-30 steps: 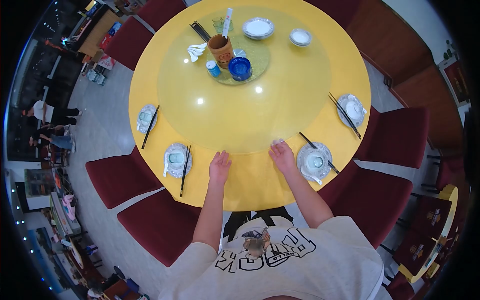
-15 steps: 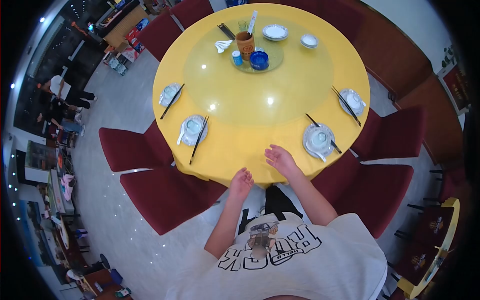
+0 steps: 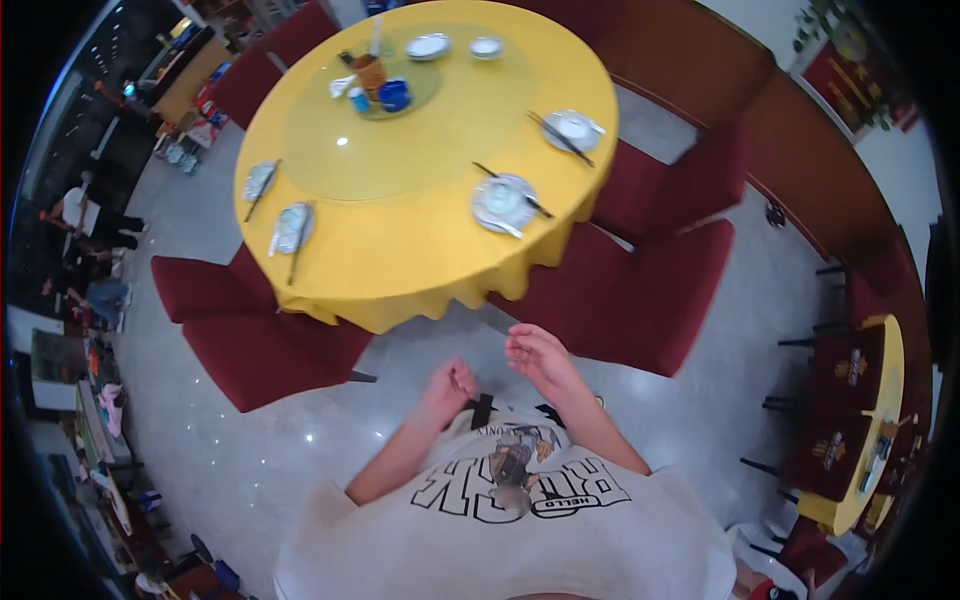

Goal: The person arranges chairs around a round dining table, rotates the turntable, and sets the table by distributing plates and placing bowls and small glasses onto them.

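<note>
My left hand [image 3: 447, 390] is in front of my shirt, its fingers loosely bent and nothing in it. To its right, my right hand [image 3: 541, 357] is slightly higher, fingers apart and a little curled, also without any object. Neither touches the round table with a yellow cloth [image 3: 400, 255] ahead. Nearest on the table are a place setting with plate, glass, spoon and chopsticks [image 3: 503, 203] on the right and another setting [image 3: 291, 230] on the left. Farther off stand a brown chopstick holder [image 3: 369, 75], a blue ashtray [image 3: 395, 96] and stacked white plates [image 3: 428, 46].
Dark red chairs stand left [image 3: 250, 360] and right [image 3: 620, 300] of me, close to the table. A second yellow table [image 3: 870, 430] with chairs is at far right. A brown partition [image 3: 700, 95] runs behind. People [image 3: 90, 215] are at far left.
The table has shifted up and left in view, leaving a wider strip of floor between it and me. Both hands have drawn back from the table's edge toward my body.
</note>
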`<state>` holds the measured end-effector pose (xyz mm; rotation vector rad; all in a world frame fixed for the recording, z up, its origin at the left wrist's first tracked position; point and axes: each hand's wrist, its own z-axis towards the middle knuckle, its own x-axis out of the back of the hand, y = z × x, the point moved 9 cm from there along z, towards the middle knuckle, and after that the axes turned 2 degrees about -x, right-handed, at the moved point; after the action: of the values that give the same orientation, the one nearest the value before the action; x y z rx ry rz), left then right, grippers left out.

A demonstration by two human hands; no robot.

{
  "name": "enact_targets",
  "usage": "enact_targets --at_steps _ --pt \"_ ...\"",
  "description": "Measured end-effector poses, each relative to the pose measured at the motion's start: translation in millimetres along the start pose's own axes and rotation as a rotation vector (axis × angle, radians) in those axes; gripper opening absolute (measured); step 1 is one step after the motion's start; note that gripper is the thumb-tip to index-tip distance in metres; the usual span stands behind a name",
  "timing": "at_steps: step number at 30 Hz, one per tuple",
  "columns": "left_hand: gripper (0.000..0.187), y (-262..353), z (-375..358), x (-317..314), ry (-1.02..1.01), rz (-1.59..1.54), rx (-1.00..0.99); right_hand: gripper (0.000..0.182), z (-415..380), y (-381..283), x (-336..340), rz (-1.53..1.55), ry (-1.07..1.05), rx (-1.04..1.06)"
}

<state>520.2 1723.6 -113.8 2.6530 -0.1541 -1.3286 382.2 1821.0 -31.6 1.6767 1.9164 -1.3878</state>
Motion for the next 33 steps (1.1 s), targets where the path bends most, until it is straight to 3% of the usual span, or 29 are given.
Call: enact_targets --at_steps 3,6,7,12,19,21,24,26,28,33 --pt "0.006 -43 37 -109 -0.024 0.225 -0.069 0.018 -59 -44 50 0.03 -0.031 0.102" --pt "0.014 -124 88 -203 -0.116 0.327 -0.109 0.019 -133 -91 131 0.094 -0.036 0.163" --pt "0.022 -155 98 -226 -0.163 0.294 -0.085 0.018 -157 -103 172 0.066 0.028 0.174" --pt "0.022 -278 154 -319 -0.184 0.377 -0.018 0.012 -261 -195 317 0.176 0.374 0.312" --pt "0.019 -302 210 -324 0.058 0.408 -0.12 0.012 -224 -280 366 0.252 0.206 0.246" --pt "0.014 -294 237 -346 0.123 0.755 -0.359 0.012 -219 -309 377 0.26 0.195 0.247" --pt "0.012 -312 302 -406 0.052 0.911 -0.518 0.013 -216 -350 426 0.254 0.233 0.224" --pt "0.012 -328 360 -452 -0.044 0.892 -0.584 0.013 -221 -383 477 0.311 0.421 0.191" --pt "0.011 -348 419 -492 -0.081 0.891 -0.452 0.013 -218 -440 515 0.289 0.42 0.243" --pt "0.013 -327 500 -619 -0.148 0.84 -0.467 0.014 -219 -582 562 0.171 0.57 0.341"
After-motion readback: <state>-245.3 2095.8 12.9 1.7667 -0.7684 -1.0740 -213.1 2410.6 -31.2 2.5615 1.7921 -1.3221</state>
